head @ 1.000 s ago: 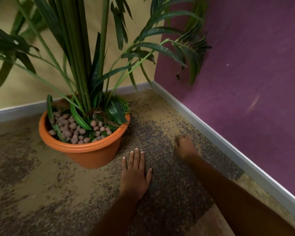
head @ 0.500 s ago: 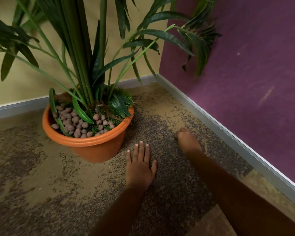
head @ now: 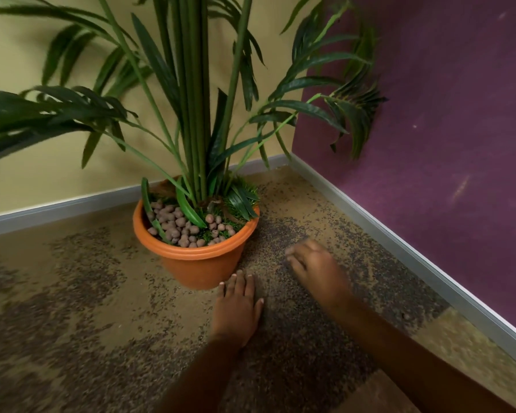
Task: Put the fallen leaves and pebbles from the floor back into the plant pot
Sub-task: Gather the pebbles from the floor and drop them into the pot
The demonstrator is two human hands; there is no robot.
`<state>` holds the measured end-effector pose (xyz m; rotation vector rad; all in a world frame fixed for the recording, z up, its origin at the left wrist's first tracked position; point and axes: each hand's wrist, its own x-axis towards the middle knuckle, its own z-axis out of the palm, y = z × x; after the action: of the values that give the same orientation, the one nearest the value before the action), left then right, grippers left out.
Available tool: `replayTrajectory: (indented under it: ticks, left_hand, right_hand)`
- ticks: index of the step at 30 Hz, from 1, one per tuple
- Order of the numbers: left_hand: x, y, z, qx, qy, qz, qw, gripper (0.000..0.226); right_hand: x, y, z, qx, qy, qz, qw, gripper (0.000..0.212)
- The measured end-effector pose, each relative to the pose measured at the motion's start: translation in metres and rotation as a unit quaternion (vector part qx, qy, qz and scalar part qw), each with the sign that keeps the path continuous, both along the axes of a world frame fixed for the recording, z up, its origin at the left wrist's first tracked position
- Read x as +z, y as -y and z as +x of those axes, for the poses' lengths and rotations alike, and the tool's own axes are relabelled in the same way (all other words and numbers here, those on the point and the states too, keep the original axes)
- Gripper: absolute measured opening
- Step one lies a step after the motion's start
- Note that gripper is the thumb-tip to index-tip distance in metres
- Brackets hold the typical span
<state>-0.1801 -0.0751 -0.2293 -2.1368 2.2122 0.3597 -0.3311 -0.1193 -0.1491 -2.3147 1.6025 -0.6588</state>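
An orange plant pot stands on the floor in the room's corner, holding a tall green palm-like plant. Brown pebbles and fallen green leaves lie on top of its soil. My left hand rests flat on the carpet just in front of the pot, fingers together and holding nothing. My right hand is blurred, to the right of the pot and low over the carpet, with fingers curled inward. Whether it holds anything is hidden. I see no loose pebbles or leaves on the floor.
The speckled brown and tan carpet covers the floor. A yellow wall is behind the pot and a purple wall runs along the right, both with a grey skirting board. Fronds overhang the area above my hands.
The view has pulled back and tilted up, so the pot looks farther away. My right hand has drawn toward me and left. My left hand stays flat on the carpet.
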Motion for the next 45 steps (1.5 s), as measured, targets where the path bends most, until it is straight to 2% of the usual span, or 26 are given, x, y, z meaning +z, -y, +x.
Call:
replayTrajectory:
  ticks: [5, 9, 15, 20, 23, 26, 30, 34, 41, 45]
  left_hand:
    - [0.020, -0.016, 0.033, -0.051, 0.027, -0.018, 0.998, 0.051]
    - [0.042, -0.030, 0.061, -0.034, 0.069, -0.032, 0.997, 0.041]
    - [0.074, -0.041, 0.106, 0.073, 0.072, -0.050, 0.993, 0.036]
    - [0.097, -0.045, 0.130, 0.159, 0.064, -0.076, 0.982, 0.033]
    - [0.105, -0.045, 0.135, 0.203, 0.029, -0.100, 0.974, 0.032]
    - [0.110, -0.045, 0.133, 0.239, -0.022, -0.138, 0.961, 0.036]
    - [0.114, -0.047, 0.125, 0.235, -0.061, -0.224, 0.944, 0.046]
    - [0.115, -0.049, 0.118, 0.218, -0.100, -0.266, 0.934, 0.046]
    - [0.115, -0.049, 0.111, 0.224, -0.118, -0.279, 0.926, 0.050]
    - [0.116, -0.051, 0.105, 0.176, -0.062, -0.267, 0.945, 0.057]
  right_hand:
    - [0.043, -0.011, 0.050, 0.023, 0.131, -0.088, 0.987, 0.017]
    - [0.058, -0.016, 0.086, 0.042, 0.174, -0.097, 0.979, 0.015]
    - [0.058, -0.013, 0.113, 0.036, 0.133, -0.088, 0.987, 0.011]
    - [0.057, -0.006, 0.115, -0.023, 0.088, -0.060, 0.994, 0.011]
    - [0.058, -0.003, 0.114, -0.043, 0.100, -0.045, 0.993, 0.006]
    - [0.058, -0.005, 0.113, -0.036, 0.110, -0.044, 0.992, 0.011]
    - [0.059, -0.010, 0.106, -0.043, 0.154, -0.045, 0.986, 0.014]
    - [0.061, -0.013, 0.097, -0.056, 0.191, -0.031, 0.980, 0.011]
    - [0.056, -0.018, 0.088, -0.077, 0.184, -0.026, 0.980, 0.011]
    - [0.049, -0.022, 0.087, -0.073, 0.136, -0.061, 0.986, 0.018]
